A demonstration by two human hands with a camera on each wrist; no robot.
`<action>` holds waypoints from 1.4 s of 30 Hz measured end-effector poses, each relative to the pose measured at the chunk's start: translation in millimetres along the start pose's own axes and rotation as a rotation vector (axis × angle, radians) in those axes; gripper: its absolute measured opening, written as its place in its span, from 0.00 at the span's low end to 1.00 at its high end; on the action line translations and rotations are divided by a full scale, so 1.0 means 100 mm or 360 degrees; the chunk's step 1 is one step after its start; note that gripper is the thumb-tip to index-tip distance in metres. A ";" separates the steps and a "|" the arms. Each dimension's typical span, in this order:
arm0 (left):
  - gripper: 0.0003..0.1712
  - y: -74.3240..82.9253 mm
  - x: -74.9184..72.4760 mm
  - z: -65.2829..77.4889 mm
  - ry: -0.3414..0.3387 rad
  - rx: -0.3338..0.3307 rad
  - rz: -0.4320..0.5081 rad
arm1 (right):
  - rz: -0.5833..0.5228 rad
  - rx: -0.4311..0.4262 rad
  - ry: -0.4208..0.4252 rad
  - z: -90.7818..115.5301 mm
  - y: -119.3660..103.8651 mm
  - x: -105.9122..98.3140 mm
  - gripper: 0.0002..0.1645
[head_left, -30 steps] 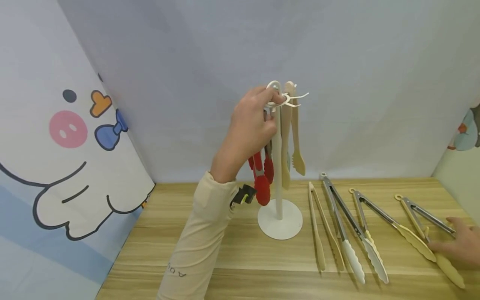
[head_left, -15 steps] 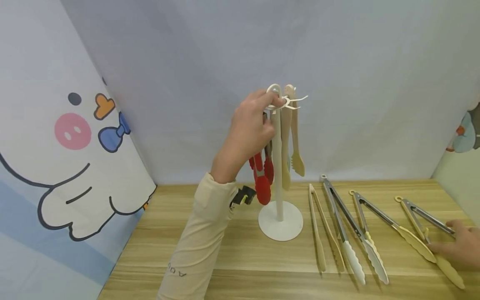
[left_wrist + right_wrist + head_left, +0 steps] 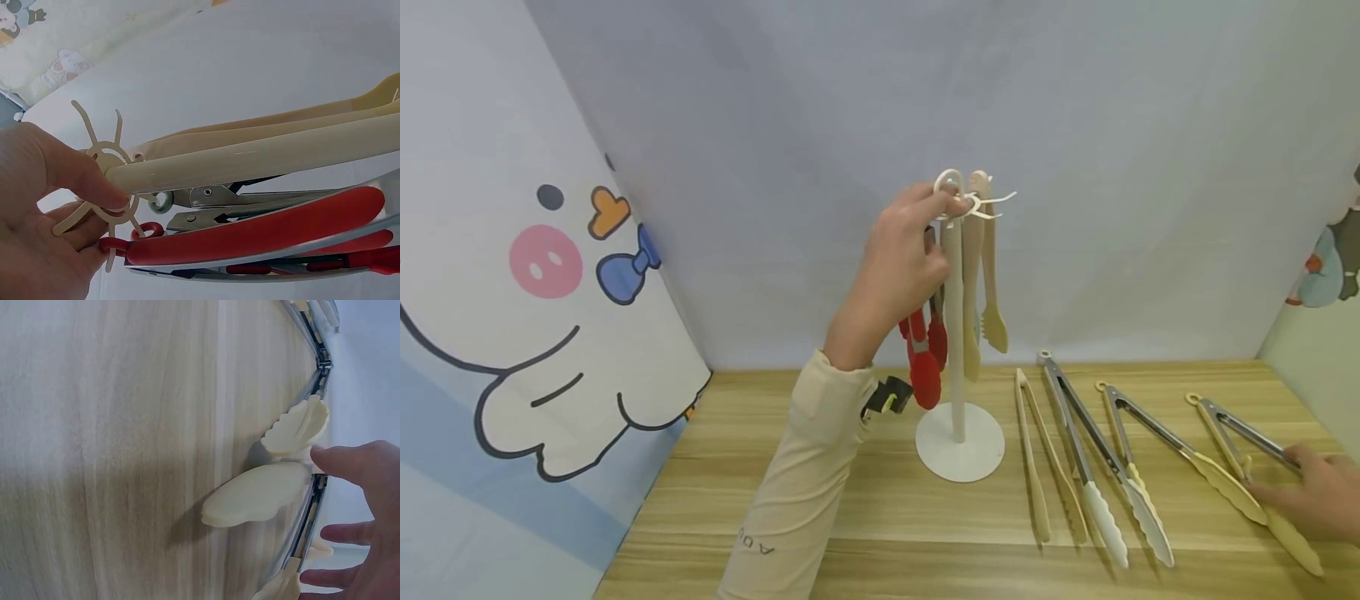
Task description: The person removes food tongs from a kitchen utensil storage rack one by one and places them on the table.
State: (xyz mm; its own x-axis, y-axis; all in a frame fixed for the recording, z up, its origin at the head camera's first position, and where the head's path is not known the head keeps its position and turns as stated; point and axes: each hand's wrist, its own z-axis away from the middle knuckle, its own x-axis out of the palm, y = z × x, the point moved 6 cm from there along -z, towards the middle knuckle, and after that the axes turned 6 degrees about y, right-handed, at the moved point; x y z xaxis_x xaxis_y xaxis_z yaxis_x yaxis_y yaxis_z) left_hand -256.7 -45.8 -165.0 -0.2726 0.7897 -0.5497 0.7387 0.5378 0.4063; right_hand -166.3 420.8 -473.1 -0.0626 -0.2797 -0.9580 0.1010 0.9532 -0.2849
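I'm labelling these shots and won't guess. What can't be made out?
Head: top of the front red tongs, behind the left hand.
Head: part of the far-right tongs, covered by the right hand.
Left wrist: lower end of the white stand, past the right edge.

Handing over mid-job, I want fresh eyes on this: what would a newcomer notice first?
Probably the bright red tongs, hanging from the white stand mid-view in the head picture; the left hand pinches its top. Next, likely the big cartoon figure at left, then four open tongs on the table at right, the right hand beside the outermost.
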 end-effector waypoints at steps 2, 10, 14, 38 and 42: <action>0.32 -0.01 -0.01 0.01 0.0022 0.0009 0.0054 | -0.0038 -0.0034 0.0010 -0.01 -0.03 -0.02 0.50; 0.30 -0.02 -0.03 0.05 0.0094 0.0114 0.0097 | -0.0022 -0.0180 0.0309 -0.02 -0.34 -0.24 0.41; 0.28 -0.01 -0.06 0.07 0.0130 0.0105 0.0132 | -0.0030 -0.0166 0.0326 -0.06 -0.49 -0.35 0.40; 0.36 -0.31 -0.23 0.39 0.0379 -0.0088 0.0285 | -0.0322 -0.0280 0.0709 -0.01 -1.31 -0.95 0.29; 0.37 -0.37 -0.22 0.45 0.0338 -0.0203 0.0289 | -0.0370 -0.0306 0.0742 -0.01 -1.48 -1.05 0.28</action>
State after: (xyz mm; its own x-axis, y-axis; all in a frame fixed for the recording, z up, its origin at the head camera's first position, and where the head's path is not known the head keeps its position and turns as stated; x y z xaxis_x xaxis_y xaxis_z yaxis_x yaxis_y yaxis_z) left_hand -250.6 -95.9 -200.8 -0.2758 0.9131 -0.3005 0.7074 0.4044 0.5797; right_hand -175.7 309.3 -330.6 -0.4986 -0.4466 -0.7429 -0.1481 0.8884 -0.4346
